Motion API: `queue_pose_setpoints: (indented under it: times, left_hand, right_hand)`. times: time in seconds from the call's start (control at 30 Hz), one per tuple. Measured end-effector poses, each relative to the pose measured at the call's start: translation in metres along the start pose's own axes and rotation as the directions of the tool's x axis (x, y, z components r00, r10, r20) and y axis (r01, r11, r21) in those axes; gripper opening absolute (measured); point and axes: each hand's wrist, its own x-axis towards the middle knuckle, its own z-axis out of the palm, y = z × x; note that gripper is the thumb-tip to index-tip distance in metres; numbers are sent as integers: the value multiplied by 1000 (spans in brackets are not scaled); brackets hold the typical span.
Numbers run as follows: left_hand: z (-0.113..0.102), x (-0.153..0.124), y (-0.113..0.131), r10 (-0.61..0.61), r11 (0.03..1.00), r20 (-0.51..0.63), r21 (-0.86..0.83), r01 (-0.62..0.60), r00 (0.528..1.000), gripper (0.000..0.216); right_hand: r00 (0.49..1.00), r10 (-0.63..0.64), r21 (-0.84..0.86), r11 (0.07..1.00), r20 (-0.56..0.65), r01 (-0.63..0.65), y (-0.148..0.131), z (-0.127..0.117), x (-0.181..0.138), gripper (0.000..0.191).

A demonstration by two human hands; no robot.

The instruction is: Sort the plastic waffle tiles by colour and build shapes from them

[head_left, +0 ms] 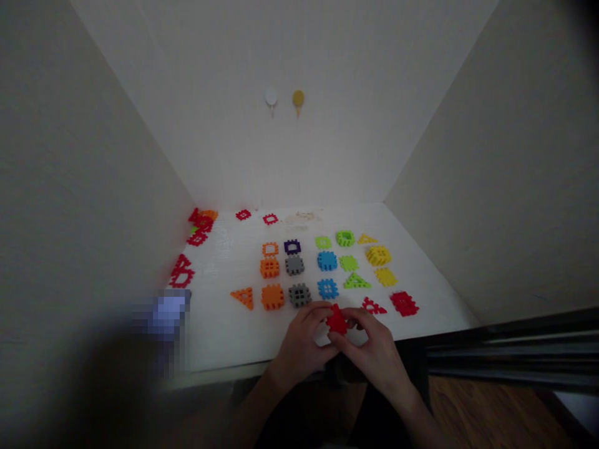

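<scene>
Both my left hand (306, 337) and my right hand (369, 343) are closed on a red interlocking plastic tile (337, 321) with notched edges, just above the table's front edge. Fingers cover part of its outline, so I cannot tell whether it is one tile or several together. Just beyond my left hand lie a grey window tile (299, 295) and an orange square tile (272, 297). A blue window tile (328, 288) rests ahead of the held piece. Right of my right hand are a red triangle tile (373, 305) and a red square tile (405, 304).
The white table (224, 337) carries more tiles grouped by colour, among them blue stacks (327, 260), yellow stacks (378, 255) and green triangles (357, 281). Red pieces (202, 221) are heaped along the left wall. Walls close three sides; two hooks (298, 98) hang at the back.
</scene>
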Motion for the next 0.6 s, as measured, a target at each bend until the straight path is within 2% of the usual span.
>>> queue_pose_setpoints:
  times: [0.17, 0.3, 0.47, 0.6]
  left_hand:
    - [-27, 12, 5, -60, 997, 2, -46, 60, 998, 30]
    - [-39, 14, 5, -49, 999, 17, -24, 49, 999, 23]
    - [-39, 1, 1, -40, 999, 60, 36, 38, 997, 26]
    - [-29, -9, -4, -57, 997, 46, 48, 54, 997, 31]
  right_hand:
    - [981, -189, 130, 975, 39, 183, 0, -5, 7, 28]
    - [964, -257, 179, 954, 74, 241, 4, -2, 10, 22]
    - [954, -273, 163, 954, 120, 253, 11, 3, 4, 24]
    - [954, -272, 129, 958, 128, 255, 18, 2, -2, 25]
